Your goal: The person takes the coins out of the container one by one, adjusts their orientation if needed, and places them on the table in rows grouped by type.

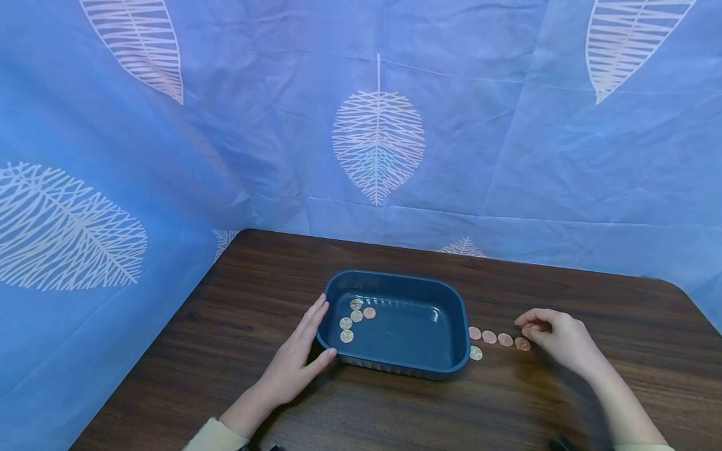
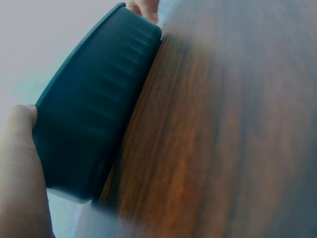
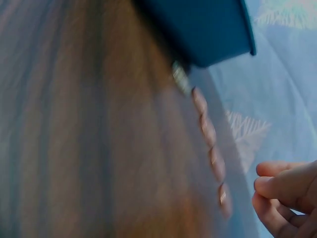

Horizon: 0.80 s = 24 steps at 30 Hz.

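A dark blue rectangular tub [image 1: 395, 366] stands upright on the table. My left hand [image 1: 290, 366] rests against its left end, fingers stretched along the rim and thumb at the near corner. In the left wrist view the thumb [image 2: 22, 129] touches the rim. Several gold-coloured coins [image 1: 346, 336] and one copper coin [image 1: 369, 312] lie inside the tub. To its right runs a row of several copper coins [image 1: 489, 337], with one gold-coloured coin [image 1: 476, 353] beside the tub's wall. My right hand [image 1: 564, 341] hovers by the row's right end, fingers loosely bent, with nothing visible between them.
The dark wooden table [image 1: 406, 413] extends around the tub, with rounded far corners. Behind and to the left hangs a blue cloth [image 1: 462, 144] with white leaf prints. Dark objects [image 1: 561, 443] show partly at the bottom edge.
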Available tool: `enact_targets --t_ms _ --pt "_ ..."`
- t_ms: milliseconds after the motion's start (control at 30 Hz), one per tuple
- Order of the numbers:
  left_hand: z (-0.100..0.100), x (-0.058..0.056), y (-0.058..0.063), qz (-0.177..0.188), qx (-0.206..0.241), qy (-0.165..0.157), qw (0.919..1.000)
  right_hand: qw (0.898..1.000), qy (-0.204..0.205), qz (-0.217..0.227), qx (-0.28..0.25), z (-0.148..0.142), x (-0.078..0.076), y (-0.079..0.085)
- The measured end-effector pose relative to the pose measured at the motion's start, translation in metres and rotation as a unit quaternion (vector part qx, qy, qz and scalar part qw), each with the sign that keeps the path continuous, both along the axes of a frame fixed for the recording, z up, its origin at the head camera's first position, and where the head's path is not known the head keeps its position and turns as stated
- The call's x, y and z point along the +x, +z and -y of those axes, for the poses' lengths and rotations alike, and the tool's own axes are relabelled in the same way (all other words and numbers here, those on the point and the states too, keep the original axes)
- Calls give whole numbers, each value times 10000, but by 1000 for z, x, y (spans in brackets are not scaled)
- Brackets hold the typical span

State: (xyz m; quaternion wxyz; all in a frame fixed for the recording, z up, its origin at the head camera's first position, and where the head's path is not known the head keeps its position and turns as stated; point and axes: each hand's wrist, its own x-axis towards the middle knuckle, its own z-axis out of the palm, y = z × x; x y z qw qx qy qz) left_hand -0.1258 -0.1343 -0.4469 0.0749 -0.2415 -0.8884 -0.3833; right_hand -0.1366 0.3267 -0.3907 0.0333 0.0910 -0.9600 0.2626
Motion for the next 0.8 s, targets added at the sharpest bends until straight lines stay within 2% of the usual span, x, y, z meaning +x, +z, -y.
enact_targets --t_ms 167,333,467,600,800 --pt "0 0 0 -19 10 -5 10000 9989 120 -312 -326 28 -2 20" --pt "0 0 -1 -63 -12 -30 10000 9933 559 -543 -857 67 -9 35" --pt "1 -1 -2 -98 -2 -42 9999 9851 979 -244 -1392 102 -17 40" --pt "1 0 -1 -52 3 -46 10000 9717 1492 185 -1819 138 -25 39" --pt "2 0 -1 -44 -18 -34 10000 9549 2262 494 -1856 193 -36 31"
